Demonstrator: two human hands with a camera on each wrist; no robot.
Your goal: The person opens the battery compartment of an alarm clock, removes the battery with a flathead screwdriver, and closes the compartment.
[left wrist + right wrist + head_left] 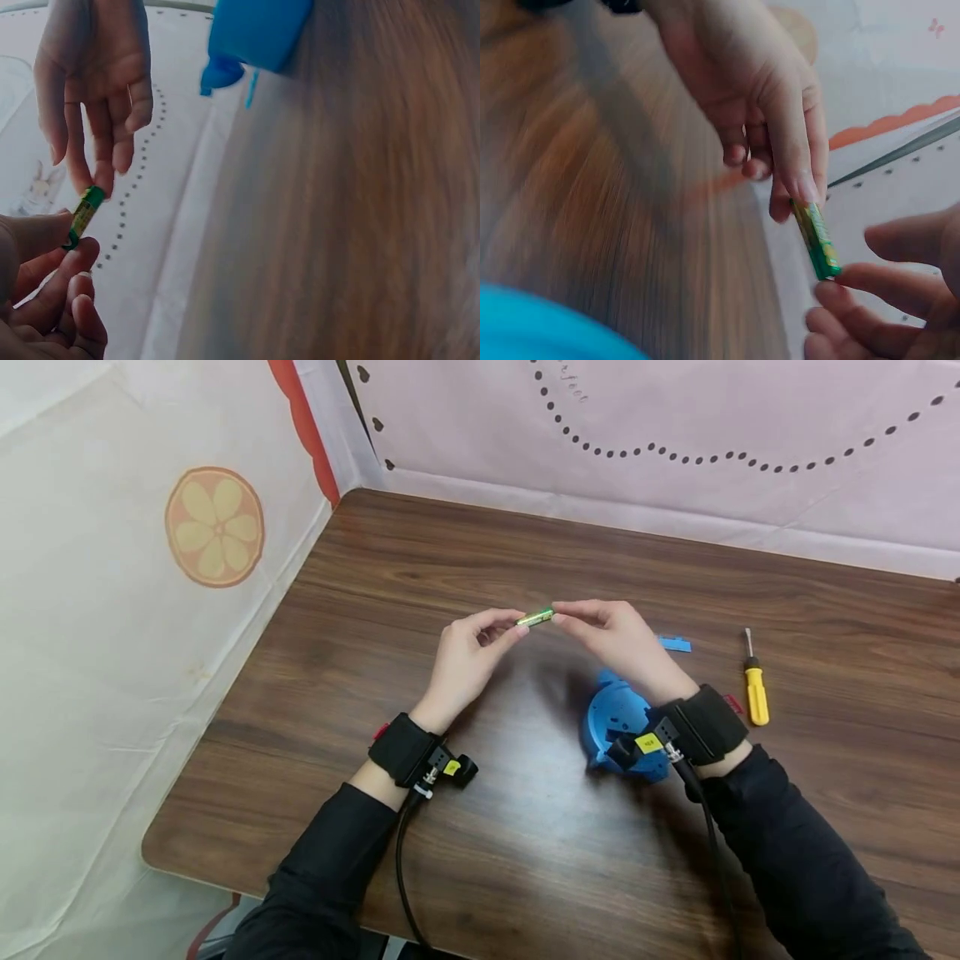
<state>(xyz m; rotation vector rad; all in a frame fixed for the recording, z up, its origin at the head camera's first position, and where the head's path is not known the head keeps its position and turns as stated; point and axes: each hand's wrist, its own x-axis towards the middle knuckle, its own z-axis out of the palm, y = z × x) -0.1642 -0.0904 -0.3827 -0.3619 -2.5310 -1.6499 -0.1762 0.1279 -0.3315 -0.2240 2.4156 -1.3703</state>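
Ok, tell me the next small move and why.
Probably bring the thumb of the right hand onto the green battery for a firmer hold: the left hand pinches one end, while right fingertips only touch the other, with the thumb apart.

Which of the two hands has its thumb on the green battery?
The left hand, thumb and finger pinching the battery at one end. On the right hand, the thumb stands apart in both wrist views; only fingers touch the other end.
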